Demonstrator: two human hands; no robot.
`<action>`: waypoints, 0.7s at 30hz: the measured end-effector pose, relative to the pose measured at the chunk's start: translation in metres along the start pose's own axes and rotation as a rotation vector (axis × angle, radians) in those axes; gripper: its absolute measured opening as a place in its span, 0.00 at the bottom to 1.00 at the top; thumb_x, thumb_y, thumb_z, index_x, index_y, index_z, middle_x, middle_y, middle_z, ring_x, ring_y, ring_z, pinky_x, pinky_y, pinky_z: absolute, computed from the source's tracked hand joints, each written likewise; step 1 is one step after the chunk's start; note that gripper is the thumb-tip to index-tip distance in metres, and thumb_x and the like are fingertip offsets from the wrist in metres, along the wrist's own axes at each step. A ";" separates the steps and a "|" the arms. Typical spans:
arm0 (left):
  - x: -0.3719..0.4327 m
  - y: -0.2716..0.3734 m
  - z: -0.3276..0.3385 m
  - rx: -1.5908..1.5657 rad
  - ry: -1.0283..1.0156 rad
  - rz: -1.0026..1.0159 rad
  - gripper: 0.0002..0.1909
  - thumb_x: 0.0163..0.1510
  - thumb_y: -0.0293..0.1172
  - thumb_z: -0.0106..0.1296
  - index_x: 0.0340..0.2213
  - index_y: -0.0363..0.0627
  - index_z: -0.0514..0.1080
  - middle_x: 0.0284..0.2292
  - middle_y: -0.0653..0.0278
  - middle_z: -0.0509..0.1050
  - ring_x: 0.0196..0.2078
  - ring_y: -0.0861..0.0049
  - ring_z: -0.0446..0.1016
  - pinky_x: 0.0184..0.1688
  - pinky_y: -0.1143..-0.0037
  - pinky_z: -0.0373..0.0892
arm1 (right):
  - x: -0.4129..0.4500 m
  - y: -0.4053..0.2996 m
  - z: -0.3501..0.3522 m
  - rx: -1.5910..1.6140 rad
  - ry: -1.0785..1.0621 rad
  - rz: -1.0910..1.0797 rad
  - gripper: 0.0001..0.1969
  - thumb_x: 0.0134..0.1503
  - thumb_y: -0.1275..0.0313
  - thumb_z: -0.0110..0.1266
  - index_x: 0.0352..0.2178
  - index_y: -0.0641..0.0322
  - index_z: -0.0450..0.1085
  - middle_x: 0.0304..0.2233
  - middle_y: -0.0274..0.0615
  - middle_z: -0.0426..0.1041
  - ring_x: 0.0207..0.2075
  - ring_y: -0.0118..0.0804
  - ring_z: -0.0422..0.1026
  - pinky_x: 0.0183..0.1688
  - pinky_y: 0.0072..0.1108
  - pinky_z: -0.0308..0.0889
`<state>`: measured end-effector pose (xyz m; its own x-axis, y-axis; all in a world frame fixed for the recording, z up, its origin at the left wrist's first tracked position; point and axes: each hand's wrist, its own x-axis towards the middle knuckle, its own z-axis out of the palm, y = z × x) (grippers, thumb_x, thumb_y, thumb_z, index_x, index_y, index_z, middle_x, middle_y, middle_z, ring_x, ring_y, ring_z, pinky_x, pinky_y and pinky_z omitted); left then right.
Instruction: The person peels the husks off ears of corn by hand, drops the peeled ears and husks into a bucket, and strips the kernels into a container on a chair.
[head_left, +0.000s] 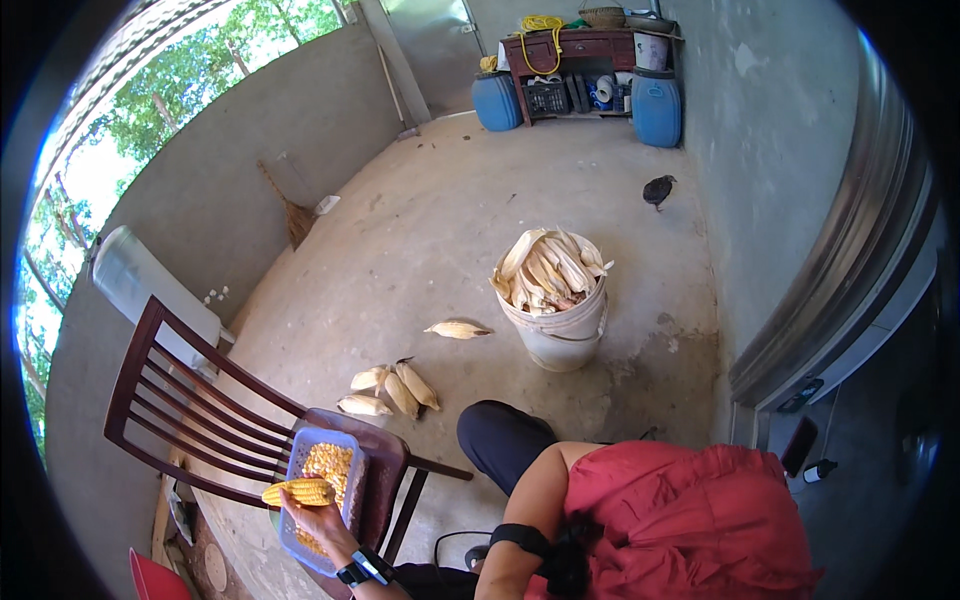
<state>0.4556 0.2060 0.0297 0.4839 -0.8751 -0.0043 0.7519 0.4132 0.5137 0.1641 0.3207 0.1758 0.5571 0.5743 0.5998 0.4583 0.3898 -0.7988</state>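
My right hand (319, 523), with a watch on its wrist, is closed around a husked yellow corn cob (304, 492). It holds the cob above a blue plastic basket (292, 546). Loose yellow kernels (330, 461) fill much of the basket's bottom. The basket sits on the seat of a dark wooden chair (379, 465) with a slatted back. My left hand is out of view. Beyond the chair, several corn ears in dry husks (401, 394) lie on the concrete floor, and a single husked-in ear (457, 329) lies apart from them.
A white bucket (559, 345) full of dry husks (551, 270) stands past my knee (499, 435). A dark young bird (658, 191) is near the right wall. A straw broom (292, 217) leans at the left wall. Blue barrels (656, 109) flank a cluttered wooden desk (577, 46) at the back.
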 end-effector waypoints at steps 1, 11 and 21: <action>-0.001 0.000 0.000 0.009 0.032 0.014 0.20 0.50 0.43 0.52 0.38 0.41 0.64 0.32 0.55 0.69 0.34 0.68 0.70 0.39 0.71 0.70 | 0.000 0.000 0.000 -0.004 0.001 -0.007 0.17 0.54 0.63 0.53 0.36 0.70 0.64 0.32 0.45 0.67 0.35 0.38 0.66 0.36 0.27 0.60; -0.010 0.018 0.001 -0.047 0.118 0.025 0.21 0.49 0.46 0.52 0.39 0.44 0.65 0.35 0.58 0.71 0.36 0.66 0.71 0.39 0.69 0.71 | 0.021 -0.005 -0.009 -0.038 0.043 -0.057 0.16 0.54 0.62 0.53 0.30 0.69 0.68 0.27 0.45 0.67 0.30 0.40 0.66 0.32 0.28 0.60; 0.000 0.036 -0.018 -0.269 0.000 0.082 0.16 0.51 0.41 0.49 0.38 0.44 0.66 0.37 0.59 0.70 0.43 0.64 0.68 0.51 0.64 0.61 | -0.029 0.049 -0.201 -0.799 0.997 0.561 0.10 0.48 0.76 0.55 0.34 0.63 0.68 0.27 0.33 0.65 0.30 0.23 0.65 0.35 0.15 0.63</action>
<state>0.4908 0.2257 0.0325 0.5479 -0.8361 0.0274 0.8023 0.5344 0.2661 0.3096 0.1786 0.1289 0.8934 -0.3653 0.2614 0.0905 -0.4237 -0.9013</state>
